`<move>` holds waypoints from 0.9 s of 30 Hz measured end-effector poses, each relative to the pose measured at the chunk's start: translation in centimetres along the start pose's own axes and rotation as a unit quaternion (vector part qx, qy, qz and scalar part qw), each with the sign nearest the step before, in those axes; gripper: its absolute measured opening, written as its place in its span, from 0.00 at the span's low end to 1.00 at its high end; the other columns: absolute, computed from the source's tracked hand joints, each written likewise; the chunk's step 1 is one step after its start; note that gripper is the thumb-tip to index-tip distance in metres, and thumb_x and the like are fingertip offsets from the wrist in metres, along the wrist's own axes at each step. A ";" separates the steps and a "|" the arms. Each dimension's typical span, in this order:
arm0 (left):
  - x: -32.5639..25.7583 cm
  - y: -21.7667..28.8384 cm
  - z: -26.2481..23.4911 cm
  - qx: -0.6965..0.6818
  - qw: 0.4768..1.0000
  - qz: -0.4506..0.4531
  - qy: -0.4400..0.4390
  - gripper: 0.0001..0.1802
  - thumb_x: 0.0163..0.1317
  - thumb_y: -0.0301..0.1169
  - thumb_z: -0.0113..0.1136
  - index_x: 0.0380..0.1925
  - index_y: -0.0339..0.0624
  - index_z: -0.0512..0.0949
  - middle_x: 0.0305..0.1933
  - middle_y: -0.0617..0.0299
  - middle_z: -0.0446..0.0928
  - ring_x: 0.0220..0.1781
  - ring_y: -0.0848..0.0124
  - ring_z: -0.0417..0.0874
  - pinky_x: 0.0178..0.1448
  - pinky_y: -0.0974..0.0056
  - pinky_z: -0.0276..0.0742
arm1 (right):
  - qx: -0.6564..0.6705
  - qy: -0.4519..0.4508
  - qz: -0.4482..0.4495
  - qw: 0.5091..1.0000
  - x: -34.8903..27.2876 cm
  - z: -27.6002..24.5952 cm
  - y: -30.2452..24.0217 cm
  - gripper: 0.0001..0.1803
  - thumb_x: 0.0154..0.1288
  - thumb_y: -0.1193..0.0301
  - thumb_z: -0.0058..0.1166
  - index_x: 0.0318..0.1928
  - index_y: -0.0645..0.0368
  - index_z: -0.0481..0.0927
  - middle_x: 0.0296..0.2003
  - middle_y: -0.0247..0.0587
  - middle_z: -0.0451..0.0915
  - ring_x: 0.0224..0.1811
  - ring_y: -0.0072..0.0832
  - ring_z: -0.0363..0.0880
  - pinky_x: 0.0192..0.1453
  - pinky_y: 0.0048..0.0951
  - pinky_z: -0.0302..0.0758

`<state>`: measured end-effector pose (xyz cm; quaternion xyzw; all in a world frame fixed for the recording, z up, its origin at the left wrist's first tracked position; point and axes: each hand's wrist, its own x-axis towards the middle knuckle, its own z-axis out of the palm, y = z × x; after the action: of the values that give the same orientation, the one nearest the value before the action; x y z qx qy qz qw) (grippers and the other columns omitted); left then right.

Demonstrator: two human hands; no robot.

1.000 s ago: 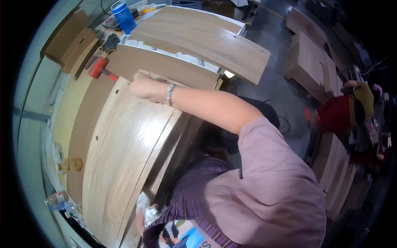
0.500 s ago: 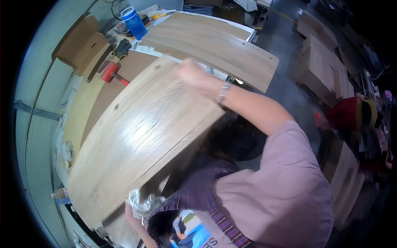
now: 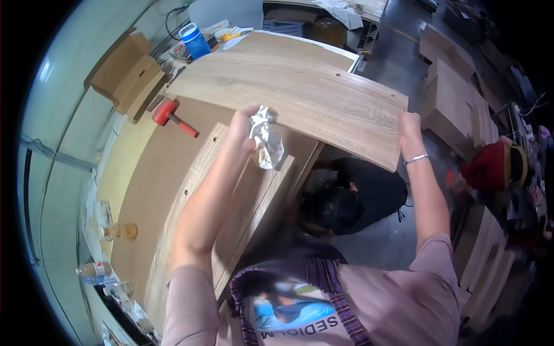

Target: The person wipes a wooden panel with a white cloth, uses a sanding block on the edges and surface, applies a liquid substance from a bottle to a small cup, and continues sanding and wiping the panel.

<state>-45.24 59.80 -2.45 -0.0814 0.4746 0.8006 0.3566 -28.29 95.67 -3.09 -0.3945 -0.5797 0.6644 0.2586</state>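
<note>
While the right hand (image 3: 409,128) is gripping the right-hand end of a long wooden panel (image 3: 300,86), with its fingers bent over the edge close to the near corner, the left hand (image 3: 245,128) is clamping a crumpled white wad (image 3: 266,141) beside the panel's near edge; whether it is also touching the wood, I cannot tell. Both arms are reaching forward and standing wide apart. The right forearm (image 3: 429,202) is pointing almost straight away from the body, leaning slightly left, and its wrist is wearing a metal band (image 3: 416,158). The left forearm (image 3: 213,184) is slanting far and to the right from a slightly bent elbow, passing above a second wooden piece (image 3: 245,207) that is lying nearer. The held panel is spanning the far part of the bench (image 3: 135,179), its right end jutting beyond the bench. Left of the left hand, a red mallet (image 3: 175,117) is lying with its handle slanting near and right. Between the two arms, a co-worker (image 3: 372,196) in dark clothing is crouching low, just nearer than the panel's right part.
</note>
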 end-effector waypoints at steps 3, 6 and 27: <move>5.9 -0.2 2.5 0.036 0.999 -0.006 0.027 0.13 0.69 0.33 0.47 0.36 0.35 0.77 0.28 0.54 0.80 0.27 0.61 0.81 0.32 0.52 0.82 | 0.012 0.087 -0.014 0.996 2.8 -0.4 1.4 0.17 0.63 0.81 0.46 0.46 0.87 0.73 0.47 0.61 0.78 0.47 0.39 0.81 0.50 0.38 0.77; 10.2 -0.2 3.2 0.023 0.999 -0.021 0.040 0.13 0.69 0.33 0.47 0.35 0.34 0.77 0.28 0.53 0.79 0.27 0.60 0.81 0.32 0.51 0.82 | -0.001 0.161 -0.012 0.987 3.6 1.2 1.1 0.16 0.64 0.82 0.43 0.47 0.87 0.72 0.48 0.62 0.78 0.49 0.37 0.79 0.51 0.35 0.75; -15.1 3.5 -10.0 0.290 0.907 0.280 0.124 0.24 0.64 0.34 0.55 0.57 0.31 0.75 0.48 0.55 0.80 0.47 0.68 0.83 0.52 0.63 0.82 | -0.254 0.088 -0.091 0.959 14.9 0.2 14.7 0.21 0.59 0.66 0.63 0.44 0.74 0.80 0.45 0.57 0.83 0.48 0.39 0.83 0.51 0.38 0.77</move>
<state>-38.54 43.08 1.74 0.0631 0.7298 0.6777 0.0641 -35.03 104.67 -20.78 -0.4496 -0.7381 0.4310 0.2594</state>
